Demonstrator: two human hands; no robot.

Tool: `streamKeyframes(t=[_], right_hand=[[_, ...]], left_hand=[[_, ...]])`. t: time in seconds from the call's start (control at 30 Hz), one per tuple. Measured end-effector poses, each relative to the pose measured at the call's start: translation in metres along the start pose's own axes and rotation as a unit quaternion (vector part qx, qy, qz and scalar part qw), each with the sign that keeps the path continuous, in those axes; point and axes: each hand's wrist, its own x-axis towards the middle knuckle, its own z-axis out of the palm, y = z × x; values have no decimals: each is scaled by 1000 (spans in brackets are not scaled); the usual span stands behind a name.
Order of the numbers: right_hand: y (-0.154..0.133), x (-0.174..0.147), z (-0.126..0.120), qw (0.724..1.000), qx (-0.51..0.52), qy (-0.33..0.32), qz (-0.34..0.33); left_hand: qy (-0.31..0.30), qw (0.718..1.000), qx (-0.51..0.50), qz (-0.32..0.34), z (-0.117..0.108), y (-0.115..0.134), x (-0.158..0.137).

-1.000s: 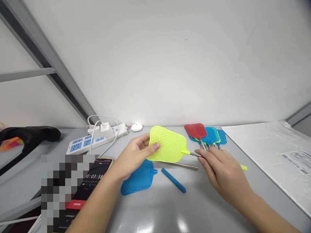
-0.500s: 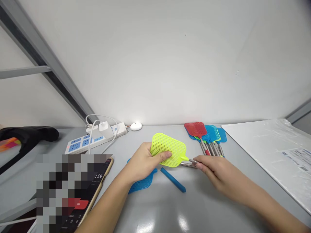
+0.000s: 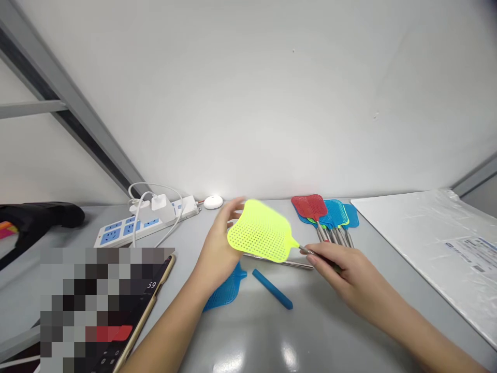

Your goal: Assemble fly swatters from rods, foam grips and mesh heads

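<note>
My right hand grips the thin metal handle of a yellow-green fly swatter, whose perforated head points left. Behind that head is my left hand, its fingers spread; the thumb is hidden, and whether the hand touches the head I cannot tell. Below lies a blue fly swatter head, partly covered by my left wrist. Beside it on the table rests a blue tapered handle piece. A shiny metal rod lies under the yellow-green head.
Several finished-looking swatters are piled at the back right, a red swatter on top. At the left are a power strip with chargers, a white oval device and a phone. A white wrapped panel covers the right side.
My left hand has loosened its thumb-and-finger hold on the yellow-green swatter head and spread its fingers behind it. The swatter has tilted and shifted slightly left in my right hand.
</note>
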Motion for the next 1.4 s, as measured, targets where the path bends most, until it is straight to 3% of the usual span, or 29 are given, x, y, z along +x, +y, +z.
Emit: streamKeyframes(t=[0.03, 0.07, 0.13, 0.2, 0.23, 0.27, 0.43, 0.7, 0.87, 0.97, 1.07, 1.17, 1.23, 1.3, 1.4], right_hand=[[3, 0, 4, 998, -27, 50, -24], [6, 0, 7, 993, -52, 95, -48], [13, 0, 12, 978, -104, 155, -95], [17, -2, 15, 962, -155, 184, -126], [17, -2, 17, 956, -178, 190, -136], [16, -3, 18, 951, -198, 189, -146], [3, -6, 27, 948, -222, 157, -164], [12, -3, 20, 957, -220, 142, -123], [11, -5, 19, 978, -159, 84, -108], [5, -5, 19, 999, -43, 9, -23], [-3, -3, 16, 992, 88, -58, 64], [-8, -3, 14, 949, 245, -124, 153], [-8, -4, 13, 884, 382, -170, 208], [-7, -4, 13, 800, 505, -208, 247], [-3, -5, 13, 708, 598, -248, 282]], left_hand=[[23, 1000, -19, -4, 1, -2, 0], [7, 999, -50, -20, 3, -3, -1], [-116, 982, -135, -56, 9, -5, -6], [-242, 939, -231, -78, 18, -4, -14], [-268, 920, -271, -87, 24, -2, -19], [-261, 911, -303, -101, 31, 0, -23], [-107, 913, -356, -168, 58, 7, -34], [65, 899, -405, -153, 40, -5, -13], [78, 901, -408, -126, 40, -6, -11], [60, 913, -391, -105, 45, -6, -15], [44, 920, -376, -104, 48, -7, -18], [37, 924, -364, -112, 48, -7, -19], [30, 927, -356, -113, 48, -5, -20], [22, 928, -356, -108, 47, -3, -21], [9, 925, -366, -101, 47, -1, -22]])
